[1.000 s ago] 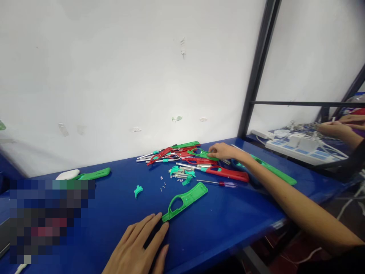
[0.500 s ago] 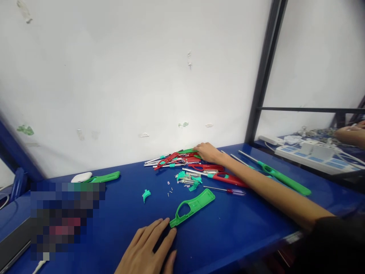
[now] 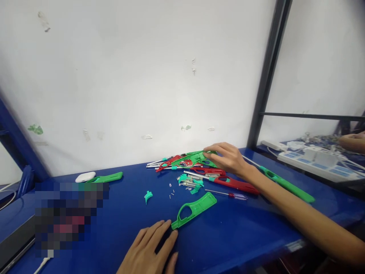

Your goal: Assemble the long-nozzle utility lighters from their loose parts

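Observation:
My left hand (image 3: 149, 247) lies on the blue table with fingers apart. Its fingertips are at the narrow end of a green lighter casing half (image 3: 196, 207), which lies with its hollow side up. My right hand (image 3: 228, 158) pinches another green casing half (image 3: 189, 159) just above a pile at the wall. That pile holds red casing halves (image 3: 168, 163) and metal lighter tubes (image 3: 154, 166), partly hidden by the held piece. In front of it are teal plastic parts (image 3: 196, 188) and small metal pieces. A teal trigger-like piece (image 3: 148, 196) lies alone to the left.
A red long-necked lighter (image 3: 236, 184), a screwdriver (image 3: 238, 196) and a green lighter (image 3: 291, 186) lie on the right. Tiny pins (image 3: 172, 194) lie mid-table. At the left are a white rounded case (image 3: 85, 176) and a green piece (image 3: 110, 177). Power strips (image 3: 316, 163) stand beyond the dark post.
My right hand has drawn back from the pile to the right, lifting a green casing half. My left hand stays where it was. The view has shifted slightly.

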A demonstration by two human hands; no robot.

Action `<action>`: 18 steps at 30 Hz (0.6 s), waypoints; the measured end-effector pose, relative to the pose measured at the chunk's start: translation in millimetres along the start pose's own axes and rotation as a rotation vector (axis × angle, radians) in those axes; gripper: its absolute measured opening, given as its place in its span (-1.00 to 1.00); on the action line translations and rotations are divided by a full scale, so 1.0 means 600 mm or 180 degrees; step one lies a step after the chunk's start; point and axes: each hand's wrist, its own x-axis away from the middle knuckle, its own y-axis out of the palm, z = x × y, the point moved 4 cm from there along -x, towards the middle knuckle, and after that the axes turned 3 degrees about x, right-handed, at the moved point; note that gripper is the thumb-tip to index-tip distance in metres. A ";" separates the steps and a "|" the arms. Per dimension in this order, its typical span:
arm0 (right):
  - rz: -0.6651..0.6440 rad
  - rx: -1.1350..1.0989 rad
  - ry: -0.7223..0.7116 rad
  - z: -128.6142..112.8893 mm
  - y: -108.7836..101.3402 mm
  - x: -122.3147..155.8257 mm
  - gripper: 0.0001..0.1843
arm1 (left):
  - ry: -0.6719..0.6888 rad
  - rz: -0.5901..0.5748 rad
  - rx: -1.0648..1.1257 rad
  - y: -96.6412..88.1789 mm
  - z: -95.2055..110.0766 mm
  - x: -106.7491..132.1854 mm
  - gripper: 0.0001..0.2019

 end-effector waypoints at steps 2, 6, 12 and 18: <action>0.0395 -0.0016 -0.0166 -0.022 -0.016 -0.014 -0.85 | 0.0009 -0.0082 -0.0019 -0.002 0.003 -0.002 -0.68; 0.0847 -0.0157 -0.0371 -0.056 -0.037 -0.039 -0.81 | -0.0200 -0.0155 0.0221 -0.007 0.008 0.001 -0.69; 0.0978 -0.0462 -0.0558 -0.112 -0.050 -0.056 -0.86 | -0.2134 0.0584 0.1022 -0.025 -0.029 0.024 -0.63; 0.0839 -0.0840 -0.0776 -0.180 -0.037 -0.059 -0.84 | -0.1531 0.0666 0.1229 -0.013 -0.035 0.021 -0.64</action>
